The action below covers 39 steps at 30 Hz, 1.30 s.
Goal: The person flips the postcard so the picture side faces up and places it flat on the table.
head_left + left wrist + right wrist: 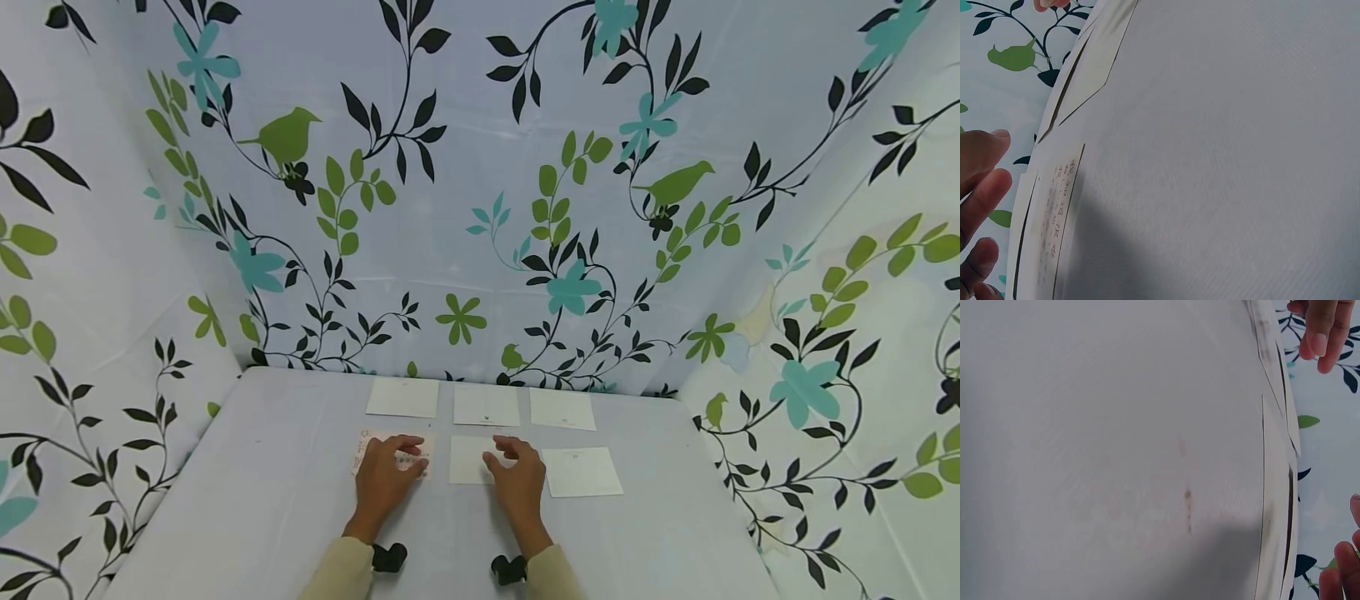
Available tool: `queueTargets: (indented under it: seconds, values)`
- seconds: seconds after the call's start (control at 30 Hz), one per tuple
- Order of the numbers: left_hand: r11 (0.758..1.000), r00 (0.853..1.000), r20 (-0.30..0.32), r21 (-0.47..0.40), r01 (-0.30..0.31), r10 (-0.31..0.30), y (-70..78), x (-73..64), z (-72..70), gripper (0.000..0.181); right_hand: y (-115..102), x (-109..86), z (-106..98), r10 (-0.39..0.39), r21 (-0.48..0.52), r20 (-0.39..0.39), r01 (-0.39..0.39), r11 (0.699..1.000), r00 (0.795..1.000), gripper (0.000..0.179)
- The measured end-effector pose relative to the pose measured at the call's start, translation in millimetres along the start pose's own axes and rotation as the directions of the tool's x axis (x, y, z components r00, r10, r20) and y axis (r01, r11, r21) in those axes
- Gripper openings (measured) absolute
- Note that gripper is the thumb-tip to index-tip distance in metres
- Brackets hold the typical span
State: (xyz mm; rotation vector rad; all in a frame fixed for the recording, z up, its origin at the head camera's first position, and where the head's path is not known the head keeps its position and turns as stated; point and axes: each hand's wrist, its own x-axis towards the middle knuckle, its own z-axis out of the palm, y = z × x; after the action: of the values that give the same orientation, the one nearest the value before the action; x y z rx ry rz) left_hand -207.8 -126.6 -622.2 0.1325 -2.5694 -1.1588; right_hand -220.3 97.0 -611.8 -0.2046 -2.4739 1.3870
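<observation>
My left hand point(384, 482) hovers over a card with reddish writing point(363, 450), its fingers loosely bent and holding nothing. In the left wrist view, lines of writing show on that card point(1057, 219), and the left fingers point(988, 200) are apart from it. My right hand point(521, 483) is above the right part of a pale card point(467, 461) in the middle of the near row, also loosely bent around nothing. In the right wrist view, the right fingers point(1347, 565) sit at the lower right edge, off the cards.
Another pale card point(585, 472) lies right of my right hand. Behind is a row of three cards: left point(402, 397), middle point(486, 406) and right point(562, 409). The white table point(262, 483) ends at patterned cloth point(465, 233) on the back and sides.
</observation>
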Motion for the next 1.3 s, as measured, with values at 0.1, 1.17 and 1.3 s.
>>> queueTargets:
  seconds: [0.1,1.17,1.3]
  values:
    - [1.000,1.000,0.009,-0.004,0.006,-0.006,2.6,-1.0,4.1,0.033,4,0.6,-5,0.009,0.003,-0.012,-0.009,1.000,1.000,0.029]
    - [0.999,0.997,0.075,0.034,-0.017,0.015,20.6,-8.4,35.5,0.042,37,1.5,-27,0.128,-0.049,-0.044,-0.130,0.990,0.991,0.032]
    - [0.999,0.996,0.084,0.044,-0.013,0.009,22.1,-9.7,37.1,0.043,39,1.1,-27,0.129,-0.053,-0.043,-0.131,0.990,0.991,0.032]
